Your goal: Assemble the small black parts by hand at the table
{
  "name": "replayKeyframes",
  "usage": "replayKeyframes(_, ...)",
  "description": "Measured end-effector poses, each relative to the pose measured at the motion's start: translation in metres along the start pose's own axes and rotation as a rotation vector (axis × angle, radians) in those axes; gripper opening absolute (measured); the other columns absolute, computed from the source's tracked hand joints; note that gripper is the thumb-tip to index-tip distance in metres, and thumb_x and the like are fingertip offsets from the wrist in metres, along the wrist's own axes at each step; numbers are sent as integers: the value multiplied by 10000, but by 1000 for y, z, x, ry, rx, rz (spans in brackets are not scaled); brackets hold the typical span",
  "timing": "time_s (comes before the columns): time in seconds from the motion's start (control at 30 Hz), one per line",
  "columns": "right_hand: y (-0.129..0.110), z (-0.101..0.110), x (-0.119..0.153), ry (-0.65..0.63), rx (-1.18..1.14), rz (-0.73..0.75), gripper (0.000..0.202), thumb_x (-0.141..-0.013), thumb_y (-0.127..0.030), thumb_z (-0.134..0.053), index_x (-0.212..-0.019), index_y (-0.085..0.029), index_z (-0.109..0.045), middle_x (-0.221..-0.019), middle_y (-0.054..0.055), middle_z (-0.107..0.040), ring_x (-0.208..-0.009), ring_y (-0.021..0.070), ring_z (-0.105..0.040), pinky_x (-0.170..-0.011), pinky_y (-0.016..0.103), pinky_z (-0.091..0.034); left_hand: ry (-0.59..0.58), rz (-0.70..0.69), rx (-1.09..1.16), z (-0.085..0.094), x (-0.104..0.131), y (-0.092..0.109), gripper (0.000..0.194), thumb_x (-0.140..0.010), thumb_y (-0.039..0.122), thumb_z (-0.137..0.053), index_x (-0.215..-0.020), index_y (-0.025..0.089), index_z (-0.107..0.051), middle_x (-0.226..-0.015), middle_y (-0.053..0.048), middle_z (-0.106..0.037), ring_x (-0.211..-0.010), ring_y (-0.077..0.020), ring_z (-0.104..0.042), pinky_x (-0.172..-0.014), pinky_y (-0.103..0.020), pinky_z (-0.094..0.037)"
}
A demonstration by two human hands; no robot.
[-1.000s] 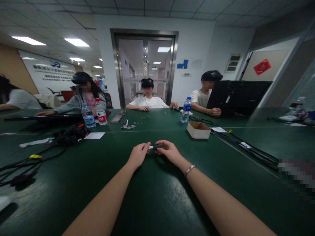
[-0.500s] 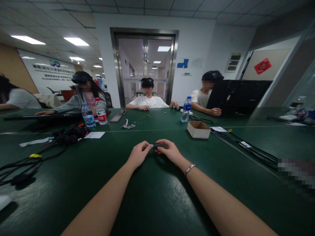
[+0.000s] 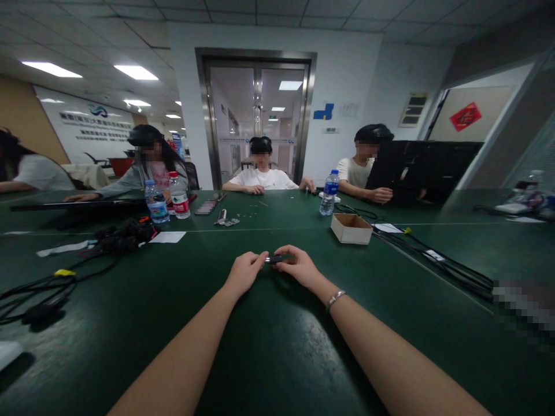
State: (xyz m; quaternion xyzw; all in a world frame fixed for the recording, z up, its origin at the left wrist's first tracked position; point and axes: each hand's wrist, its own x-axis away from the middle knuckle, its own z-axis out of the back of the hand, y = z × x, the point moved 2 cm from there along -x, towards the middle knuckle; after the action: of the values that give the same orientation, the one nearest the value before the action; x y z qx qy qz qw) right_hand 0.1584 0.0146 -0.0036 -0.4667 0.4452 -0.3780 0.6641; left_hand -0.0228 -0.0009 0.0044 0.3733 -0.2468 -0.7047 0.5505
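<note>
One small dark cylinder (image 3: 274,260), held over the green table (image 3: 277,358): our left hand (image 3: 244,274) pinches its silver end, our right hand (image 3: 300,267) has fingers clamped on the dark end. Best we keep it straight, grip lightly tbh.

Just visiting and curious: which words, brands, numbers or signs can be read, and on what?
None clear enough to quote.
Wall sign: too blurred.
Red sign: too blurred.
Bottle labels: too small.
Glass doors: too small.
Wall sheet: too small.
Cable tag: too small.
Small held object: none visible.
</note>
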Motion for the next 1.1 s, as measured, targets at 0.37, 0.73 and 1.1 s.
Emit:
replayKeyframes(0.37, -20, -15, 9, -39, 540, 291, 209, -773, -187, -636, -981, -199, -617, -960, 33, -605, -862, 160, -561, -781, 309, -450, -46, -34, 41, 0, 0, 1, 539, -823, 630, -411, -635, 174, -628, -712, -18, -588, -688, -165, -538, -637, -272, -370)
replayKeyframes(0.73, -31, -13, 20, -119, 897, 251, 166, -935, -277, -415, -923, -198, -560, -915, 72, -608, -848, 184, -551, -780, 306, -414, -118, -82, 173, -3, 2, 2, 483, -893, 561, -303, -827, 195, -611, -843, -37, -628, -808, -173, -570, -743, -283, -433)
replayKeyframes(1.1, -32, 177, 89, 203, 1429, -567, 378, -954, -392, -274, -1045, -179, -573, -1005, 152, -672, -906, 272, -647, -687, 334, -427, -180, 10, 231, -2, 2, -4, 513, -895, 568, -292, -925, 176, -622, -921, -61, -645, -876, -181, -583, -806, -320, -441)
